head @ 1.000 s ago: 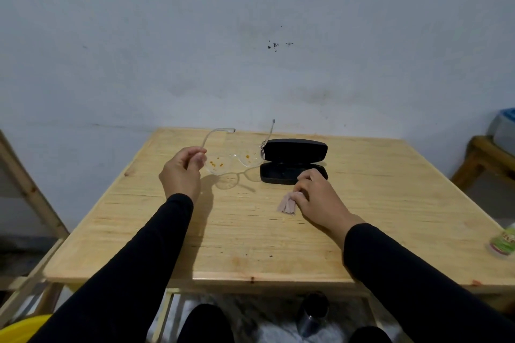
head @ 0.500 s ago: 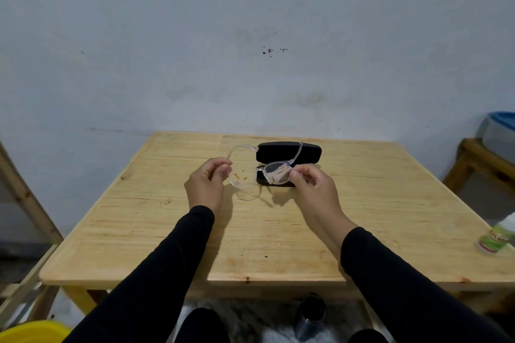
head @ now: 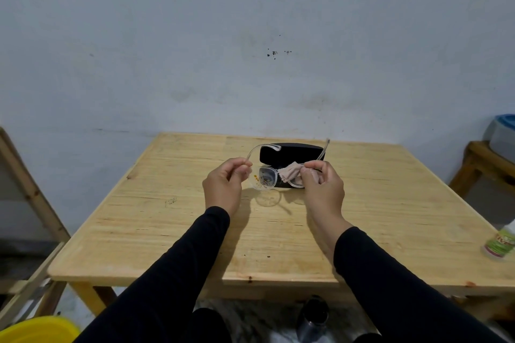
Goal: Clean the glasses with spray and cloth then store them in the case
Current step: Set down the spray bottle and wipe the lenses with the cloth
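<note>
Compared with a second ago, when our right hand (head: 323, 189) lay on the counter (head: 172, 220) picking up the cloth (head: 289, 174) and only our left hand (head: 223, 186) held the glasses (head: 274, 178), both hands now hold the glasses in the air just in front of the case (head: 291, 151). The left fingers (head: 242, 168) pinch the clear frame at its left hinge; the right fingers (head: 313, 168) are closed on the cloth, pressing it over the right lens. We judge that wiping has begun on that lens. The left lens, uncovered, carries orange and dark specks, so the cleaning appears far from finished, and storing is not yet due. The black case lies on the counter behind the glasses, apparently open, though the hands and frame hide much of it. A small bottle with a green label (head: 500, 242), perhaps the spray, stands well apart at the right edge of the counter; reaching it would mean freeing a hand. Nothing lies between the glasses and the case. A yellow tub (head: 36, 328) sits on the floor at lower left, clear of the work.
</note>
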Tool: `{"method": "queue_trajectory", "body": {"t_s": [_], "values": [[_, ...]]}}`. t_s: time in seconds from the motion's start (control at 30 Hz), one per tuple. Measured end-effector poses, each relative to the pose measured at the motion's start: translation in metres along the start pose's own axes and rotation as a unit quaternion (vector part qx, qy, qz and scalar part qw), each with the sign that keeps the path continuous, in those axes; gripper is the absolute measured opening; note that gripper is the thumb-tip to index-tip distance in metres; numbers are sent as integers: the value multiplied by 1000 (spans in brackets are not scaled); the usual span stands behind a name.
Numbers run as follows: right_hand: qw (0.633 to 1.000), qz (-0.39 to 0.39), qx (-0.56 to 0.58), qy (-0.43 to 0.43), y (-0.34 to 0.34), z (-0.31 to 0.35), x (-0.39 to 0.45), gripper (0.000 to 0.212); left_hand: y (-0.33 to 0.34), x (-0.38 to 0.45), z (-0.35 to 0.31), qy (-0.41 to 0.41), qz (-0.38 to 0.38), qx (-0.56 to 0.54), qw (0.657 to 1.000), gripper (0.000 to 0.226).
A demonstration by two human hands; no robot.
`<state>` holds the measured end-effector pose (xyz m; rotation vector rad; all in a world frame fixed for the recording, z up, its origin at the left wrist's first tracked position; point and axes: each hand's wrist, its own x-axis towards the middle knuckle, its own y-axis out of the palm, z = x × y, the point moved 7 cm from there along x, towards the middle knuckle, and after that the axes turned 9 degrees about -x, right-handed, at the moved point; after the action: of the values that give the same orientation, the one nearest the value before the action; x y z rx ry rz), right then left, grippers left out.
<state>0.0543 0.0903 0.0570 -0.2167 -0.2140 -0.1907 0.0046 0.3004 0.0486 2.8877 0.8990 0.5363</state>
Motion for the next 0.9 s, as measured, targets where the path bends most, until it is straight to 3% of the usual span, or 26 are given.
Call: {"method": "queue_trajectory", "body": {"t_s": [0.27, 0.6, 0.9], "values": [[1000, 9, 17, 13, 2, -5, 1, 23, 3, 1, 0, -4, -1, 0, 1000, 15], [986, -24, 98, 129, 1, -29, 8, 19, 9, -5, 5, -9, 4, -1, 1000, 14], [987, -13, 119, 108, -1, -26, 5, 11, 13, -7, 6, -11, 9, 3, 1000, 15]]}}
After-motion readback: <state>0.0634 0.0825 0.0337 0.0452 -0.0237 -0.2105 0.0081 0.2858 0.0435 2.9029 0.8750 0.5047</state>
